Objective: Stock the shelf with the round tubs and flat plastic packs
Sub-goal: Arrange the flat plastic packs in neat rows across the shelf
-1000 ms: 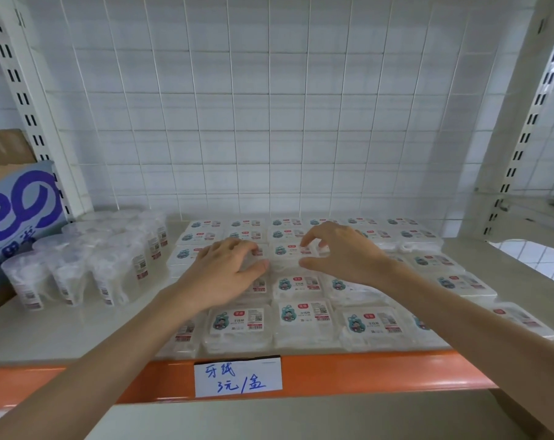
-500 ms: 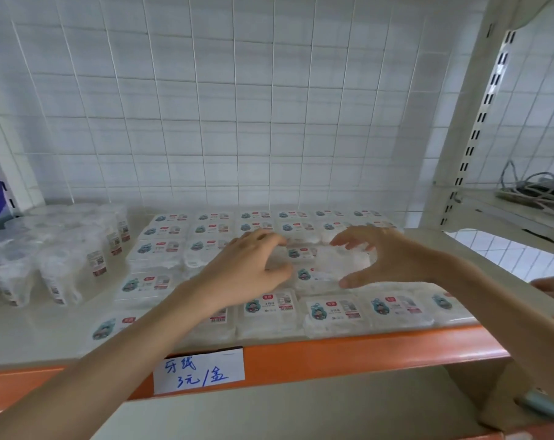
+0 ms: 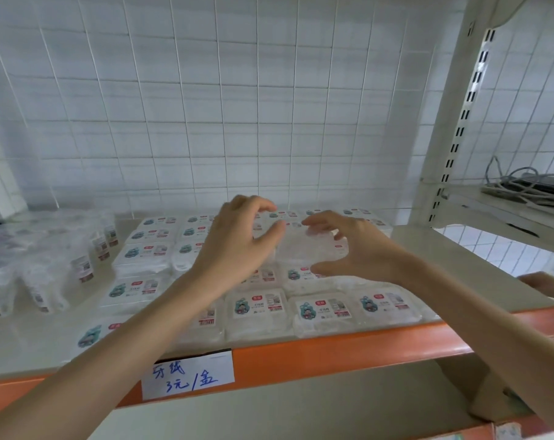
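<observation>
the flat pack (image 3: 301, 249) is between both hands, over the shelf (image 3: 332, 350), long axis left to right; right hand (image 3: 361, 249) pinches its right end, left hand (image 3: 234, 246) is curled with thumb at its left end, grip unclear

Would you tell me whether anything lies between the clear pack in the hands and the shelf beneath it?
Yes: labelled flat packs already fill the shelf beneath the clear pack, held by the right hand with the left hand at its edge. No bare surface shows there.

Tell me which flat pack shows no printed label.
The clear pack between the left hand and right hand; the others in view lie label up.
</observation>
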Demonstrator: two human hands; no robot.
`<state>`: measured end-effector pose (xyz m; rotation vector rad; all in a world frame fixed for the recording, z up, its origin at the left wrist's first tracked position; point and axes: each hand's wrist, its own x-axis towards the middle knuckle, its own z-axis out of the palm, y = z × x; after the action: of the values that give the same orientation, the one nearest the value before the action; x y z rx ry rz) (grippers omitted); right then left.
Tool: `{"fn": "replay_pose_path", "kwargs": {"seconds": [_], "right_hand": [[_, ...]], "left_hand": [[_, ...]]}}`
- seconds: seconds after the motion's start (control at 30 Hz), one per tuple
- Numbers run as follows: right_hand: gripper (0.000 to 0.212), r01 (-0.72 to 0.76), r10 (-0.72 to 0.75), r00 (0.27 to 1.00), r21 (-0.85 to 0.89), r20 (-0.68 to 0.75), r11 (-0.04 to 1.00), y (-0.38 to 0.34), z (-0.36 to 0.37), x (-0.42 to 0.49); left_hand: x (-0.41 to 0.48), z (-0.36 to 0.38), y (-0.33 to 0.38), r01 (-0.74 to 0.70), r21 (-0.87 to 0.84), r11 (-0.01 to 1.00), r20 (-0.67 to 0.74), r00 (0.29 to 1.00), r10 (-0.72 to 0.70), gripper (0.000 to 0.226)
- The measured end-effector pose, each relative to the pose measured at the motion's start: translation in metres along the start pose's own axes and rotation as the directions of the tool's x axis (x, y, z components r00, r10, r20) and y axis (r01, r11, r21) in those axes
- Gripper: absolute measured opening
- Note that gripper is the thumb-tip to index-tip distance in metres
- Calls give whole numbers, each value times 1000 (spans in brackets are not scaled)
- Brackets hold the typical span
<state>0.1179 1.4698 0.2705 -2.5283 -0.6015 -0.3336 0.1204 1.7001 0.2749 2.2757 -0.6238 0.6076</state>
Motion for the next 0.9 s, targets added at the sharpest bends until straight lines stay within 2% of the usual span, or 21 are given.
{"fn": "replay_pose_path", "kwargs": {"seconds": [0.13, 0.23, 0.37, 0.43, 0.53, 0.6, 0.67, 0.7, 0.77, 0.9], "right_hand": [[71, 88, -87, 995, 5, -52, 996, -16, 5, 11], [70, 119, -119, 990, 7, -70, 993, -24, 10, 18], [70, 133, -130, 989, 27, -76, 991, -32, 13, 24], [74, 87, -75, 991, 116, -107, 989, -37, 15, 25], [78, -113, 164, 983, 422, -85, 899, -46, 17, 27], [55, -193, 236, 972, 567, -2, 800, -46, 18, 29], [17, -165, 196, 980, 630, 20, 759, -47, 20, 29], [12, -145, 179, 984, 652, 14, 744, -46, 22, 29], [11, -122, 175, 985, 691, -6, 712, -44, 23, 30], [26, -18, 149, 982, 722, -118, 691, -43, 20, 32]], "left_hand": [[4, -10, -3, 163, -127, 979, 21, 987, -161, 32], [0, -16, -6, 337, -283, 898, 133, 941, -311, 34], [-2, -21, -9, 474, -432, 768, 244, 881, -407, 32], [-2, -26, -13, 491, -516, 702, 260, 870, -418, 33], [-4, -31, -19, 474, -595, 649, 249, 877, -412, 34], [-6, -33, -21, 457, -616, 641, 233, 884, -406, 34], [-6, -33, -24, 447, -610, 654, 214, 888, -408, 34], [-6, -33, -25, 445, -601, 664, 204, 888, -411, 34], [-5, -33, -28, 449, -580, 680, 191, 886, -422, 34], [-3, -39, -24, 527, -520, 672, 237, 845, -480, 32]]}}
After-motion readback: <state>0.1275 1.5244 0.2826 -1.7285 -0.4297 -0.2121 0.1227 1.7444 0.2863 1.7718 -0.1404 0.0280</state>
